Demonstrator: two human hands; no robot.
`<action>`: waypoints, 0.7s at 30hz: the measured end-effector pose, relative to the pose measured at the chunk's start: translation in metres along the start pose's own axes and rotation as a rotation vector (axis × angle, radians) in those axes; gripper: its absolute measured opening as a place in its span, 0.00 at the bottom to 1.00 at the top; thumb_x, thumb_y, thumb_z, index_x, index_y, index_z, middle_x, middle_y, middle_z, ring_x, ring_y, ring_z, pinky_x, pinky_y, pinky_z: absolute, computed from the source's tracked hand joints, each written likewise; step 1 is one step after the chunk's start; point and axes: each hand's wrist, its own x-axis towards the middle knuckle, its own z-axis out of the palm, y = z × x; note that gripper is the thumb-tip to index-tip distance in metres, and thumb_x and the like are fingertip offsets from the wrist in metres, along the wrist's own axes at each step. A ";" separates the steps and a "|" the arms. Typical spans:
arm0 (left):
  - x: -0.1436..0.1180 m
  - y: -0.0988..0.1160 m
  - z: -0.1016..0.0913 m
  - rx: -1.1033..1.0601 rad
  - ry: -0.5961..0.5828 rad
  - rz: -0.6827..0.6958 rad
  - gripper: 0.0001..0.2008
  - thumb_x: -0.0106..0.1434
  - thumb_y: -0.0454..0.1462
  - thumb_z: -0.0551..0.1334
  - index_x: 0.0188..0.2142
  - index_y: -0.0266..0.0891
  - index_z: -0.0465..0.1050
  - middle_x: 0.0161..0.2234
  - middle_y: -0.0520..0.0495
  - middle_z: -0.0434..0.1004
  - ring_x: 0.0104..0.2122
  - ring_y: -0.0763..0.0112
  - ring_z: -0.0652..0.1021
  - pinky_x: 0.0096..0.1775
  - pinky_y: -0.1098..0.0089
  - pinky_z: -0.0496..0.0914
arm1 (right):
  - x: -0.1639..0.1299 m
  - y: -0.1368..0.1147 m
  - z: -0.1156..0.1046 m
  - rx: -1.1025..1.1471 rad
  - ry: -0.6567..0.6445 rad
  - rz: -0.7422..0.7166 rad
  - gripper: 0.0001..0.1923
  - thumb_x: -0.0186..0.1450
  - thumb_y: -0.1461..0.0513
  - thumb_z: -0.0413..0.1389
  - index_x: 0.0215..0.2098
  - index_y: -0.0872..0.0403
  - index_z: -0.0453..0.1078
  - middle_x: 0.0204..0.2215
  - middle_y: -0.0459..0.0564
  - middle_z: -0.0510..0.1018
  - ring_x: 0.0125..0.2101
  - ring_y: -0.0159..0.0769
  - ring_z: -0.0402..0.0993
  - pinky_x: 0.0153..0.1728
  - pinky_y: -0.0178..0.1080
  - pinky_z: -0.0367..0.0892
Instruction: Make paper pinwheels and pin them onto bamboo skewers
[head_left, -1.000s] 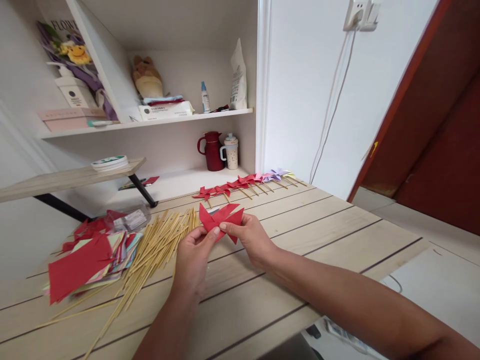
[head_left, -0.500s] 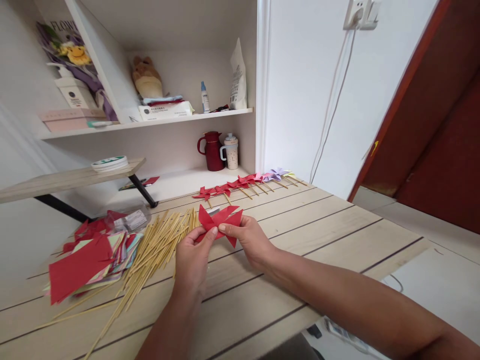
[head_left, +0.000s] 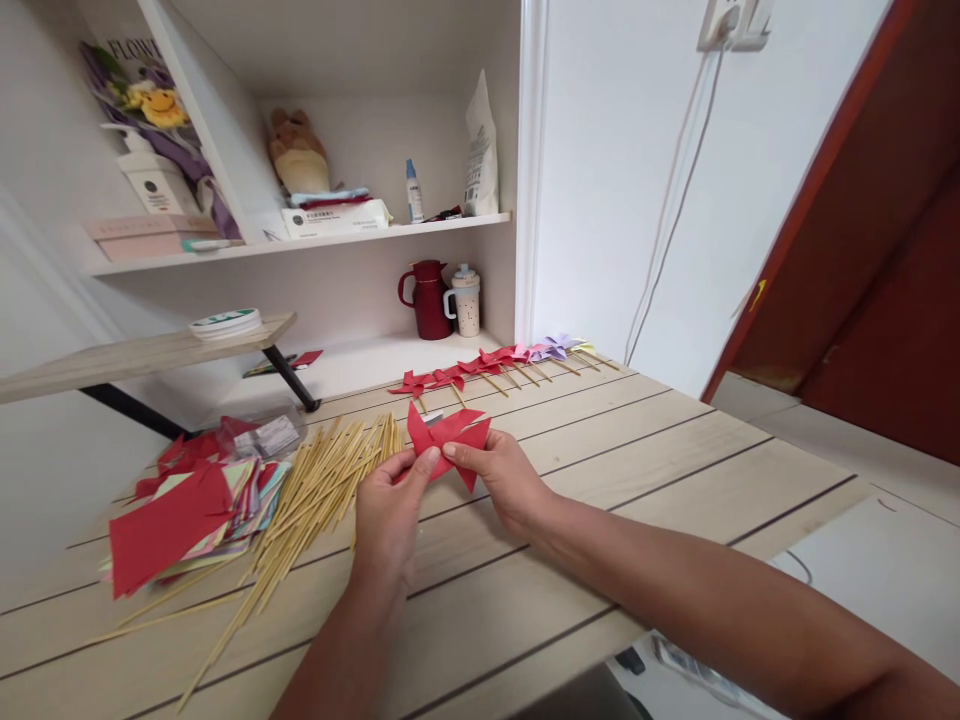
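A red paper pinwheel point(head_left: 450, 432), its blades folded toward the middle, is held above the table between both hands. My left hand point(head_left: 391, 492) pinches its left side with thumb and fingers. On the right, my right hand point(head_left: 504, 472) grips it, the thumb pressed near the centre. The fingers behind the paper are partly hidden. Left of my hands lies a loose heap of thin wooden sticks point(head_left: 319, 490). Beside it is a stack of coloured paper sheets with a red sheet point(head_left: 169, 530) on top. Finished pinwheels on sticks point(head_left: 495, 358) lie in a row along the table's back edge.
A clear plastic bag point(head_left: 274, 435) and red paper pieces point(head_left: 187, 455) lie behind the paper stack. A small wooden riser point(head_left: 142, 362) with black legs stands at left. A red jug point(head_left: 431, 300) and a speckled cup point(head_left: 466, 303) stand at the back.
Both hands still hold the red pinwheel; its blades have tilted and been pressed slightly differently. The whole view has shifted a little, so things appear slightly further right.
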 end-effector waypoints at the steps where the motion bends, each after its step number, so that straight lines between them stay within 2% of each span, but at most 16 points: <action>1: 0.000 0.000 0.000 -0.011 -0.007 -0.001 0.21 0.50 0.48 0.75 0.38 0.35 0.83 0.35 0.43 0.85 0.36 0.63 0.80 0.42 0.66 0.72 | 0.000 0.000 0.000 -0.005 -0.003 -0.005 0.13 0.49 0.56 0.72 0.27 0.55 0.79 0.28 0.49 0.82 0.30 0.36 0.72 0.37 0.41 0.66; 7: 0.000 0.002 0.000 -0.012 -0.044 0.010 0.18 0.51 0.46 0.74 0.37 0.36 0.83 0.34 0.44 0.85 0.35 0.64 0.80 0.42 0.66 0.72 | 0.000 0.001 -0.001 -0.006 -0.023 0.004 0.14 0.49 0.56 0.72 0.28 0.55 0.80 0.30 0.51 0.83 0.31 0.37 0.74 0.38 0.41 0.66; 13: 0.000 0.002 -0.001 0.005 0.006 0.010 0.17 0.50 0.46 0.74 0.34 0.36 0.82 0.33 0.43 0.85 0.33 0.65 0.80 0.40 0.66 0.72 | -0.002 -0.001 0.002 -0.003 -0.063 -0.024 0.11 0.50 0.57 0.72 0.24 0.54 0.78 0.23 0.45 0.79 0.26 0.32 0.69 0.36 0.39 0.65; 17: 0.001 0.005 -0.003 -0.014 0.009 0.001 0.16 0.51 0.45 0.73 0.35 0.36 0.83 0.33 0.44 0.85 0.33 0.64 0.80 0.40 0.66 0.72 | -0.002 -0.004 0.000 0.038 -0.060 -0.016 0.13 0.51 0.56 0.72 0.30 0.53 0.79 0.28 0.46 0.81 0.28 0.32 0.70 0.37 0.39 0.66; 21: 0.002 0.011 -0.006 -0.061 0.086 -0.051 0.14 0.49 0.43 0.74 0.33 0.35 0.83 0.31 0.44 0.85 0.31 0.66 0.80 0.39 0.67 0.72 | 0.003 -0.007 -0.007 0.056 -0.003 -0.010 0.18 0.50 0.55 0.74 0.34 0.51 0.76 0.30 0.46 0.82 0.32 0.36 0.74 0.41 0.42 0.66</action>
